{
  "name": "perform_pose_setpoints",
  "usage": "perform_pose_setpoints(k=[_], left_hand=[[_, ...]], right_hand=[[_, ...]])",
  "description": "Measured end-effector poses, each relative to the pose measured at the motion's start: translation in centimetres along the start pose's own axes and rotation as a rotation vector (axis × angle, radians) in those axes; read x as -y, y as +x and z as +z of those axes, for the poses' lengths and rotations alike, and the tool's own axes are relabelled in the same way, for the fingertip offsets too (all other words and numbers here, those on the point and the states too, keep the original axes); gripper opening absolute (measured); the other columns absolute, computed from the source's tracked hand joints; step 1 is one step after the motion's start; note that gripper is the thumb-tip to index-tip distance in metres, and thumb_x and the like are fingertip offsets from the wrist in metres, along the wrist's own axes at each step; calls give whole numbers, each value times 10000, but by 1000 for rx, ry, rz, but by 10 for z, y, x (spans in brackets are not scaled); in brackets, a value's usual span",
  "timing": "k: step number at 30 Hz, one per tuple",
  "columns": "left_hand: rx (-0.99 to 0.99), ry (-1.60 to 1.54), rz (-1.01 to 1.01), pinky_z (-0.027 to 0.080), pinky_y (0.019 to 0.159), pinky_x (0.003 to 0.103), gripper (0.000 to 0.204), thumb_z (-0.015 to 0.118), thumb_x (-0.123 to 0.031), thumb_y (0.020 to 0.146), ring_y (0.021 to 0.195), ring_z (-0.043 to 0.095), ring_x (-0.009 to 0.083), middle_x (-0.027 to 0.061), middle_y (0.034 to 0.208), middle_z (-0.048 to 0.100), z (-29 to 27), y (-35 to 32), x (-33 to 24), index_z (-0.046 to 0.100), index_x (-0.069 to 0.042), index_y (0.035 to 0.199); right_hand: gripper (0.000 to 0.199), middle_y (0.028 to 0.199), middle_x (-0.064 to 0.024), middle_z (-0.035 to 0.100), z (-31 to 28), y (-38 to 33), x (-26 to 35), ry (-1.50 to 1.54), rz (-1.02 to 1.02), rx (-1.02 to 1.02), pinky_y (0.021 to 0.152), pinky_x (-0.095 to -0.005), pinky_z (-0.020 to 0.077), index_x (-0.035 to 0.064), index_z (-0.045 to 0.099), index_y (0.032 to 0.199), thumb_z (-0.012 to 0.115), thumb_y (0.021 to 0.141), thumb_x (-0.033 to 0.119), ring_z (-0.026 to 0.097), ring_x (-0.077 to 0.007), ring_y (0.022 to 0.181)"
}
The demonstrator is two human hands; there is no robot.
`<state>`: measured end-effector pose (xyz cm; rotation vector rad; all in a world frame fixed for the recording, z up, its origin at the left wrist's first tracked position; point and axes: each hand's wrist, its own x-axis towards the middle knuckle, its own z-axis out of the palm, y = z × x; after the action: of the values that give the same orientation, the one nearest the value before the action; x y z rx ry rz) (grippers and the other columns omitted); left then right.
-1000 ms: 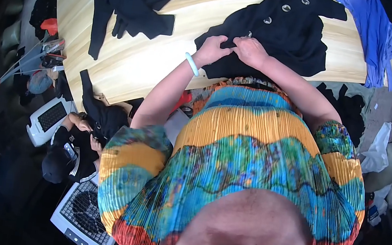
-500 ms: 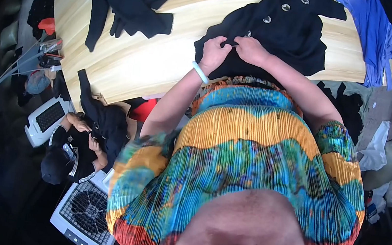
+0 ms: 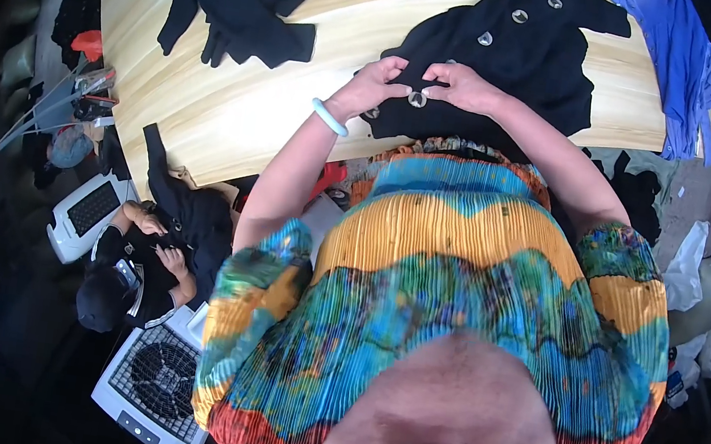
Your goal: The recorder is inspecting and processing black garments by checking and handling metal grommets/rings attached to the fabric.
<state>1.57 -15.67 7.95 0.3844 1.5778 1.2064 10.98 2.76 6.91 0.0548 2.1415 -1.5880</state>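
Observation:
A black garment with large round buttons lies on the table in front of me. Its front runs diagonally, with the buttons in a row. One button shows between my two thumbs. My left hand, with a pale bangle on the wrist, rests on the garment left of that button, its thumb tip beside it and forefinger apart. From the other side my right hand touches the cloth, thumb close to the button and forefinger apart from it. Another button shows below my left hand.
More black garments lie on the wooden table, and blue-purple clothing hangs over its right end. At the lower left a person in a black cap handles a dark garment beside a white fan unit.
My thumbs and forefingers have come apart from a close pinch, and a button now shows between the hands. My left hand and bangle have shifted left. The garment's lower left edge has moved.

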Motion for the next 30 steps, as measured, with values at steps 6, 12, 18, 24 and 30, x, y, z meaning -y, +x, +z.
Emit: perform_pose_setpoints(k=[6, 12, 18, 24, 30], left_hand=[[65, 183, -194, 395, 863, 284, 436, 584, -68, 735, 993, 517, 211, 136, 1061, 540, -20, 12, 22, 436, 39, 1130], [-349, 740, 34, 434, 819, 362, 587, 637, -379, 687, 934, 546, 334, 221, 996, 561, 27, 58, -7, 502, 40, 1075], [-240, 893, 70, 440, 734, 393, 370, 664, -296, 667, 838, 554, 343, 215, 873, 570, 39, 86, -1, 563, 27, 815], [-263, 764, 115, 441, 753, 397, 355, 644, -194, 673, 860, 549, 369, 231, 872, 573, 36, 90, 4, 524, 38, 913], [-259, 370, 56, 434, 682, 276, 264, 620, -126, 723, 738, 536, 172, 109, 803, 570, 24, 97, 21, 520, 38, 905]], right_hand=[[214, 841, -163, 587, -29, -26, -6, -539, 32, 36, 777, -405, 423, 35, 585, 873, 541, 771, 217, 543, -325, 869], [189, 862, -207, 571, -10, -32, -10, -523, -4, -206, 798, -412, 431, -7, 553, 867, 451, 732, 78, 546, -338, 859], [175, 851, -182, 580, -3, -24, -14, -437, -17, -390, 779, -407, 440, 9, 550, 849, 462, 703, 48, 557, -332, 842], [134, 835, -157, 587, -4, -21, -9, -374, 101, -473, 736, -400, 443, 29, 532, 829, 510, 700, 54, 565, -327, 798], [158, 854, -154, 592, -5, -16, -1, -294, 62, -529, 730, -394, 447, 33, 526, 863, 545, 710, 64, 567, -321, 811]])
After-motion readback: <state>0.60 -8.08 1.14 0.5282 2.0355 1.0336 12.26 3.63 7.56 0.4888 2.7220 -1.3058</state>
